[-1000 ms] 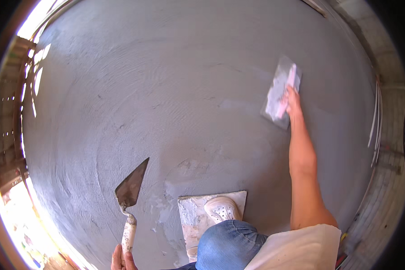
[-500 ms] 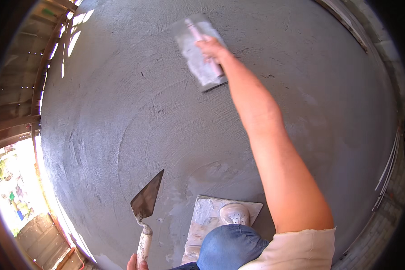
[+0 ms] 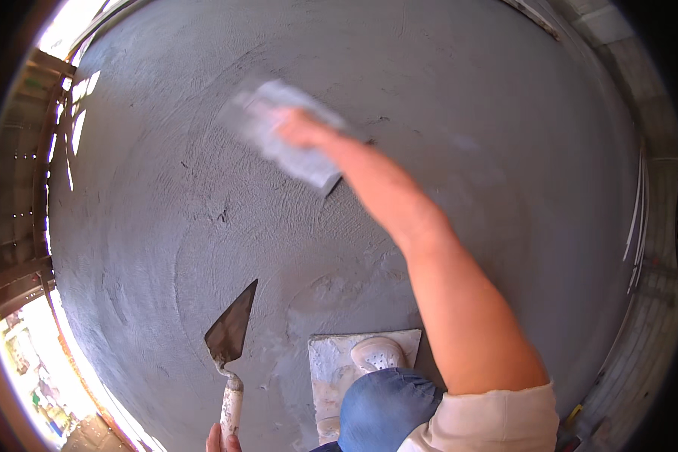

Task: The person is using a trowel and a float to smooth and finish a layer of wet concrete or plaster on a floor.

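My right hand (image 3: 301, 128) is closed around the handle of a plastering float (image 3: 309, 167), a flat rectangular board smeared with grey and blurred by motion. The float lies against wet grey cement (image 3: 226, 173), which carries curved sweep marks. At the lower left, my left hand (image 3: 222, 440) grips the worn pale handle of a pointed brick trowel (image 3: 231, 328). Its dark blade points up and away, over the cement. Only the fingertips of that hand show at the lower edge.
Below my right arm, a cement-stained board (image 3: 328, 369) lies on the surface, with a pale perforated shoe (image 3: 378, 352) and my jeans-covered knee (image 3: 388, 407) over it. Wooden planks (image 3: 15, 181) and a bright opening border the left. A block wall (image 3: 648, 331) runs along the right.
My right hand has swept the float left and nearer across the cement, turning it. The trowel stays in my left hand. The whole view has shifted slightly.
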Tool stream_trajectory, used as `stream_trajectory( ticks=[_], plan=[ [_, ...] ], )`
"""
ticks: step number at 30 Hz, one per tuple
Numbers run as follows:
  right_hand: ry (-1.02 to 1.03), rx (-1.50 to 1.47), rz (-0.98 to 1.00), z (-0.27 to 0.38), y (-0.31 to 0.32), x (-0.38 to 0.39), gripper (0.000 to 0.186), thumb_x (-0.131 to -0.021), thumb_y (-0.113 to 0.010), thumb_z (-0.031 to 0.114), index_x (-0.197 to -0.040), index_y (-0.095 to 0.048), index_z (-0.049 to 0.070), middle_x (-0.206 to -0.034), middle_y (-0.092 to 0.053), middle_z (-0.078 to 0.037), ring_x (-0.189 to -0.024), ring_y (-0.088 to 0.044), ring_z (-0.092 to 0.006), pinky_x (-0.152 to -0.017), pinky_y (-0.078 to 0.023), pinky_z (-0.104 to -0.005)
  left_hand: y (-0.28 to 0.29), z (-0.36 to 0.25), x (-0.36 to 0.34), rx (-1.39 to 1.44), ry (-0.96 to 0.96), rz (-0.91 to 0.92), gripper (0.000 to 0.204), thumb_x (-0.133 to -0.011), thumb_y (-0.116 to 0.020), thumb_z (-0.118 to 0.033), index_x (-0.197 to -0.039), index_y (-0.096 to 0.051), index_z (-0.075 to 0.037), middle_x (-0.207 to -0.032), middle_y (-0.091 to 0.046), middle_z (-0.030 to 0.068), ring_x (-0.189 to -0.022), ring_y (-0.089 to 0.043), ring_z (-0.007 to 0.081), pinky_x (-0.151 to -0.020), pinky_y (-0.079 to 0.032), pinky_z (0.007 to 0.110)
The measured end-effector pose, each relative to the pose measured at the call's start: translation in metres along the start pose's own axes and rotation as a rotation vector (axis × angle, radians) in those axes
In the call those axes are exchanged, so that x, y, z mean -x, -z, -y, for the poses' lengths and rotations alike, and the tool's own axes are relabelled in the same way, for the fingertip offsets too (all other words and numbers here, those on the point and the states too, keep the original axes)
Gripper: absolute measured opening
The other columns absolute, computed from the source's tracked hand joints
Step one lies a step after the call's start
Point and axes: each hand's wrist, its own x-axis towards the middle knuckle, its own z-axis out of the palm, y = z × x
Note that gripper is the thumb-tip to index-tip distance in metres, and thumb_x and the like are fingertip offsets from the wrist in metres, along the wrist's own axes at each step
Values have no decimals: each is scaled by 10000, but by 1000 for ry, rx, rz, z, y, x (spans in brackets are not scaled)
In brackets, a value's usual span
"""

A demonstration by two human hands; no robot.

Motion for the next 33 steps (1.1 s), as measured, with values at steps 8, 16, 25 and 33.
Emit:
stream_trajectory(
  ticks=[8,16,25,33],
  plan=[
    [-535,-282,-1041,-183,208,307,382,-865,-579,292,-1143,-581,29,-661,-529,-36,-519,-492,-134,-476,-466,-334,-6,31,-2,3,-74,-50,281,-849,-624,-83,-1096,-632,52,-975,-664,200,-852,-643,277,-751,-501,352],
    [-691,-838,-1427,-241,144,561,379,-911,-502,364,-1174,-479,92,-900,-507,-74,-651,-503,-186,-547,-476,-367,-13,51,-11,32,-89,74,280,-875,-596,-101,-1117,-621,37,-951,-668,156,-813,-631,221,-715,-495,325],
    [-455,-626,-1016,-186,239,232,323,-878,-559,399,-961,-557,86,-571,-396,15,-468,-414,-126,-444,-412,-302,-23,45,1,114,97,10,291,-882,-586,-128,-1112,-616,47,-964,-664,161,-855,-625,219,-744,-486,322],
    [-246,-624,-413,-38,111,-51,191,-906,-533,237,-1003,-508,75,-591,-342,45,-431,-324,-68,-374,-325,-257,-20,57,48,41,311,-8,307,-878,-581,-153,-1106,-620,50,-1006,-656,211,-890,-639,290,-778,-493,352]
  ],
)
